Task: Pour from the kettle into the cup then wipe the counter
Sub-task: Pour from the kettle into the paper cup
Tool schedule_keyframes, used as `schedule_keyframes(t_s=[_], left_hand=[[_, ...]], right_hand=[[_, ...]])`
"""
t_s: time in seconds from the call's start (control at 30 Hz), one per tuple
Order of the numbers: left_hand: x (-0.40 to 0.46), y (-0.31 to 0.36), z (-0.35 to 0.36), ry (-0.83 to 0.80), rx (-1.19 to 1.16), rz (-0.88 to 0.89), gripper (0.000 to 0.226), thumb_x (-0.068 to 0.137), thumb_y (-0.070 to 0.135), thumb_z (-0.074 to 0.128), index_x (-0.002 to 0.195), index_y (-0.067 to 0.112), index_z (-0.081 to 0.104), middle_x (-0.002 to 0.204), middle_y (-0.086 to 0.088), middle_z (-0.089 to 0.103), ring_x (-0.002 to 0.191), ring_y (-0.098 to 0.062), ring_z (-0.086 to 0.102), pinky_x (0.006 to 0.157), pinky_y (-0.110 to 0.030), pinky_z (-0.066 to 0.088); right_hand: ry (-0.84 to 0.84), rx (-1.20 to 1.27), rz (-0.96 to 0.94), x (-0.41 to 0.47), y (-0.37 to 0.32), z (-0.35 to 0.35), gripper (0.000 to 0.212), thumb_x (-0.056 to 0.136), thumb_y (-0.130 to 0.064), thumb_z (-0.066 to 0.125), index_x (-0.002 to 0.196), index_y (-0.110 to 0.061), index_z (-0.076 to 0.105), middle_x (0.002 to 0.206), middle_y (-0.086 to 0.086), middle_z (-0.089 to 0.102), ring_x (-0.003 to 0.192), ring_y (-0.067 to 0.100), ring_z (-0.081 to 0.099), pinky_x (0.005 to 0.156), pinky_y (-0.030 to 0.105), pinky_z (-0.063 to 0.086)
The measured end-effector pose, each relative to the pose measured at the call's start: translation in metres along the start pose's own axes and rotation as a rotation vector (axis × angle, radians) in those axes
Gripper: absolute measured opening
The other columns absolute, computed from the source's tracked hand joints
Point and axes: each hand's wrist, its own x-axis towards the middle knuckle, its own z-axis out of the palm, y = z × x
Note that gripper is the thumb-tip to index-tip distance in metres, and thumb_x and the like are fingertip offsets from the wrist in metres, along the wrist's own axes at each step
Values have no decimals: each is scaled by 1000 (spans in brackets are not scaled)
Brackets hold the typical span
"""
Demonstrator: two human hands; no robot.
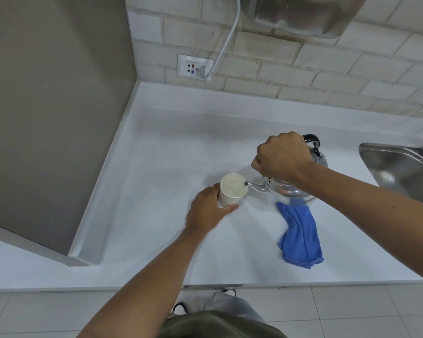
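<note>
Pour step: right hand (282,157) grip closed on tilted kettle (291,189), spout over cup (231,190); left hand (209,209) grips cup. Next, prob: level kettle, grab blue cloth (300,236), wipe desk (156,167).

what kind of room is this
Most likely a small kitchen or pantry corner. A white counter runs along a brick-tiled wall, a steel sink is set into it at the right, and a metal kettle is being tipped into a cup.

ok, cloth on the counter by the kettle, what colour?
Blue, plain, no pattern. The cloth lies on the counter, seen best in the head view.
</note>
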Motion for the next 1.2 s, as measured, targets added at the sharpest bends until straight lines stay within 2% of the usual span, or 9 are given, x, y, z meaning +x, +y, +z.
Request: schedule_keyframes(t_s=[0.37, 0.47, 0.63, 0.77, 1.03, 1.2], left_hand=[[0, 1, -1, 1, 10, -3, 59, 72, 62, 81, 117, 28, 61, 95, 13, 64, 91, -14, 61, 70, -27, 42], [0, 0, 0, -5, 13, -9, 59, 72, 63, 81, 115, 28, 61, 91, 15, 58, 90, -15, 61, 70, -27, 43], [1, -1, 0, -7, 11, -2, 60, 72, 64, 80, 116, 29, 60, 93, 13, 62, 90, -15, 62, 71, -29, 46], [1, 0, 0, -6, 9, 7, 60, 73, 63, 80, 118, 29, 60, 92, 15, 60, 89, -14, 60, 71, -28, 43], [1, -2, 1, -6, 11, 2, 62, 72, 66, 79, 119, 30, 60, 98, 11, 66, 91, -15, 62, 71, -28, 45], [0, -1, 0, -1, -6, 9, 60, 73, 62, 81, 119, 30, 61, 101, 11, 68, 92, -14, 62, 72, -28, 46]], right_hand=[[-3, -17, 7, 0, 0, 0, 41, 85, -27, 46, 50, -13, 28, 51, 1, 30, 49, 22, 36, 55, 26, 26], [-7, -18, 9, 1, 0, 1, 41, 86, -28, 45, 51, -13, 29, 51, 1, 31, 51, 23, 39, 56, 26, 28], [-9, -18, 11, 1, 0, 0, 41, 86, -27, 45, 51, -14, 29, 51, 1, 31, 50, 22, 38, 56, 26, 28], [-5, -19, 10, 1, 0, -1, 41, 85, -27, 45, 50, -14, 29, 51, 1, 31, 47, 20, 31, 55, 26, 28], [-11, -34, 12, 1, -1, -1, 41, 85, -28, 46, 51, -13, 30, 51, 0, 31, 52, 24, 41, 56, 26, 28], [-11, -36, 31, 1, -1, 0, 41, 85, -28, 47, 50, -13, 30, 50, 0, 31, 45, 19, 29, 53, 25, 24]])
